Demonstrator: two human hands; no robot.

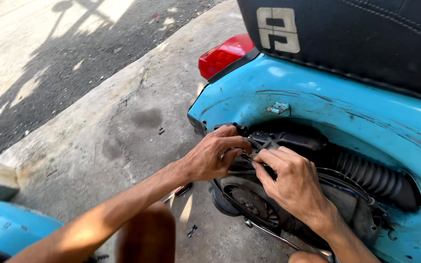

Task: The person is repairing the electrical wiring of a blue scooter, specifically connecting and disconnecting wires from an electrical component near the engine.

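Observation:
A light blue scooter body (327, 104) stands at the right with its side panel off, showing the engine bay. My left hand (215, 156) and my right hand (291, 178) meet at a small dark part (261, 143) at the bay's upper left, fingers pinched on it. Whether a tool is in my fingers I cannot tell. Below my hands sits the round grey fan cover (252, 204). A black ribbed rubber hose (373, 178) runs to the right.
A black seat (366, 34) tops the scooter and a red tail light (222, 53) sticks out at the rear. The ground is stained concrete (123, 126). Small dark bits (191, 230) lie on it. Another blue panel (10, 229) lies at the bottom left.

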